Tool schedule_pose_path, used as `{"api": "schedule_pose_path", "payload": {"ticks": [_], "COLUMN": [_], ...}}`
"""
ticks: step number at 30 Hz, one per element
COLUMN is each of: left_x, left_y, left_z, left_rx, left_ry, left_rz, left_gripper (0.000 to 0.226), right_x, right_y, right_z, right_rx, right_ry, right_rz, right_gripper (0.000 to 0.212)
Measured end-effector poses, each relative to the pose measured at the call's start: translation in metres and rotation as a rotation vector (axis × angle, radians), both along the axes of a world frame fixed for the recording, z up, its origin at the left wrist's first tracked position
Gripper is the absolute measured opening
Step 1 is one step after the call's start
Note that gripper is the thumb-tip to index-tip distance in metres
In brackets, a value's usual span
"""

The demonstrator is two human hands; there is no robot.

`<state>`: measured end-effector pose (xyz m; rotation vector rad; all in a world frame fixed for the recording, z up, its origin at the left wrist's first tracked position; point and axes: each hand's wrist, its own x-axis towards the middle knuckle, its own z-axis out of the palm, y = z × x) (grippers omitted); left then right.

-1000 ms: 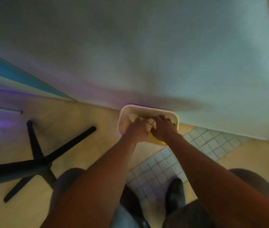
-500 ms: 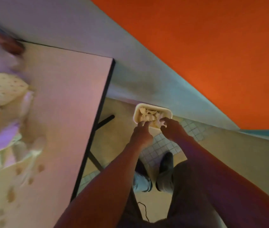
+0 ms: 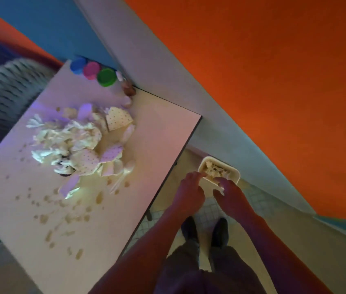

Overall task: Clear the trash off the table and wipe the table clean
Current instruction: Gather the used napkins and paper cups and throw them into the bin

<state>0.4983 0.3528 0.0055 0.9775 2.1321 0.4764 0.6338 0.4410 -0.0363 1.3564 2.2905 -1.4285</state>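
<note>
Head | bin [image 3: 234, 171] long axis left-right | left hand [image 3: 191, 190] curled, empty | right hand [image 3: 230, 193] pinching scrap [image 3: 220, 189]

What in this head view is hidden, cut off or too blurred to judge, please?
- Bin, head view: the hands cover its near rim; its depth and fill cannot be judged.
- Left hand and right hand: fingers blurred, so any grip is unclear.
- Trash pile on the table: motion blur leaves single items unreadable.
- Table: its left and near parts are cut by the frame edge.
</note>
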Motion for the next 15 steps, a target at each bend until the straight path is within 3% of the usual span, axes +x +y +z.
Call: {"api": "schedule_pose_path", "payload": {"ticks": [6, 15], "left_x": [-0.002, -0.035], "left_y": [-0.041, -0.128], "left_z": [0.030, 0.054], "left_rx": [0.107, 0.103], "left_ry": [0.081, 0.185], "left_rz": [0.184, 0.448], "left_gripper": [0.054, 0.051], "right_x": [-0.027, -0.094], "right_y": [-0.013, -0.048], "right_z": [0.032, 0.071], "right_rx": [0.013, 0.048], "right_ry": [0.097, 0.141], "right_rz": [0.109, 0.345], "right_gripper": [0.045, 0.047]}}
